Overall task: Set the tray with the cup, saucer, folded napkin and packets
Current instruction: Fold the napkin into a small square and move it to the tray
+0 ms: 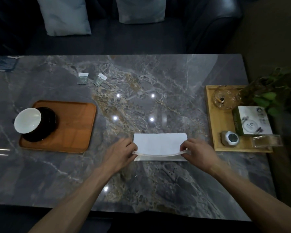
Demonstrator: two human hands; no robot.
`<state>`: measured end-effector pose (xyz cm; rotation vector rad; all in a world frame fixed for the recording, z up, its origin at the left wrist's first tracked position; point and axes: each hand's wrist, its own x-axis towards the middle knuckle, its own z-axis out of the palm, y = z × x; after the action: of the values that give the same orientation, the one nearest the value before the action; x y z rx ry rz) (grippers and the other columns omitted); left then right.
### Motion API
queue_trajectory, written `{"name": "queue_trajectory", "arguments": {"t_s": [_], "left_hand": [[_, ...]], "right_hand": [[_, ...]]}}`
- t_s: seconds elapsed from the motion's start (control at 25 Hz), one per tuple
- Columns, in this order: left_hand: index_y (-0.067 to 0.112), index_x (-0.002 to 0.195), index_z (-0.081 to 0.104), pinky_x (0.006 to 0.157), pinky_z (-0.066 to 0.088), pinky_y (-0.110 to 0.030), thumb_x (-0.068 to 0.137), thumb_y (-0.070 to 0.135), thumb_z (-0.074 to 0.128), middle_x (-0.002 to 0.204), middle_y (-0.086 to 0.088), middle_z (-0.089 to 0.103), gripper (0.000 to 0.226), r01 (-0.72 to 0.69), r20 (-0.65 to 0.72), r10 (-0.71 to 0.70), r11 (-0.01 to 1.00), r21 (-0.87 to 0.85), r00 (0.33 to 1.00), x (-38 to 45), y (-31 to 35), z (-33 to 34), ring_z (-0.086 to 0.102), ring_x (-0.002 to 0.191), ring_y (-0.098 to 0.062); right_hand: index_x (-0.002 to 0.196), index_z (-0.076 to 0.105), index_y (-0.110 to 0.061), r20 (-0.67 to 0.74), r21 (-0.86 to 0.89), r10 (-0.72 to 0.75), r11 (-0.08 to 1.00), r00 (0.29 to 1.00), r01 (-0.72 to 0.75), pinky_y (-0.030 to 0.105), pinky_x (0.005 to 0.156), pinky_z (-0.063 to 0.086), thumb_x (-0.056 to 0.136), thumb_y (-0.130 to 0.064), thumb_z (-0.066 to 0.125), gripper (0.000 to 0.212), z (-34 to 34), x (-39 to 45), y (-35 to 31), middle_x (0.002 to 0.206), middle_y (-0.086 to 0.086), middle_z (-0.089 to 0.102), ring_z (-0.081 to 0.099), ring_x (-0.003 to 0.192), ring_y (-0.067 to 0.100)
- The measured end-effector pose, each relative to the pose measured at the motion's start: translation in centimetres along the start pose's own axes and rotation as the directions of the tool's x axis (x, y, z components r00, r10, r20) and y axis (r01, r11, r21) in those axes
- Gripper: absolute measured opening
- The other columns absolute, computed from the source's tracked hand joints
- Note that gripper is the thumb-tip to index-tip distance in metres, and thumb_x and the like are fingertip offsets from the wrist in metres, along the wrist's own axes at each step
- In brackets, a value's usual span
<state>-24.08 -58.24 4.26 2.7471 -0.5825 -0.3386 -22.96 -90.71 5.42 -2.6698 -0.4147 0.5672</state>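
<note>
Napkin [159,143]: white, lying flat on the marble table [158,81], near the front edge and well to the right of the tray; near long edge lifted off the table into a shallow curve, a lower layer still flat beneath it.
Left hand [120,153]: at the left end of the napkin; thumb and fingers [133,146] curled close together, pinching the lifted corner.
Right hand [198,153]: at the right end of the napkin; fingertips [183,146] narrow, pinching the other lifted corner.
Tray [77,128]: brown, rounded corners, on the left part of the table, apart from the napkin.
Saucer [42,125]: dark, round, on the left half of the tray, its left edge hidden by the cup.
Cup [27,120]: white inside, standing on the saucer, reaching past the left rim of the tray in this view.
Packets [91,79]: two small green-and-white ones on the bare table, behind the tray and toward the far edge, side by side, the right one tilted; whether touching, cannot tell.
Wooden tray [213,118]: pale, right of the napkin at the table's right edge; holding a glass ashtray [225,100], a printed box [254,121], a small metal piece [230,137] and a clear holder [265,140].
Plant [269,98]: green leaves, beyond the far right corner of the wooden tray.
Cushions [64,15]: two light ones on the dark sofa behind the table.
</note>
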Motion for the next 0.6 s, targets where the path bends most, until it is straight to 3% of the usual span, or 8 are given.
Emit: {"name": "queue_trajectory", "arguments": {"t_s": [0.44,0.6], "left_hand": [[0.024,0.097,0.060,0.060,0.047,-0.031,0.084,0.038,0.066,0.104,0.003,0.059,0.020,0.015,0.128,-0.020,0.999,0.040,0.992,-0.2,-0.6,2.3,0.054,0.097,-0.018],[0.025,0.100,0.059,0.066,0.051,-0.035,0.086,0.042,0.064,0.106,0.004,0.058,0.022,0.025,0.151,-0.029,0.999,0.029,0.988,-0.2,-1.0,2.9,0.052,0.099,-0.017]], "right_hand": [[0.096,0.066,-0.026,0.053,-0.049,-0.011,0.999,0.999,0.013,0.036,0.081,0.044,0.082,-0.038,0.069,0.019,1.9,0.1,0.5,0.106,-0.004,0.064,0.054,0.099,0.020],[0.094,0.067,-0.029,0.033,-0.073,-0.027,0.997,0.999,0.029,0.032,0.078,0.044,0.079,-0.040,0.073,0.020,2.5,-0.3,0.8,0.105,-0.006,0.065,0.055,0.096,0.017]]}}
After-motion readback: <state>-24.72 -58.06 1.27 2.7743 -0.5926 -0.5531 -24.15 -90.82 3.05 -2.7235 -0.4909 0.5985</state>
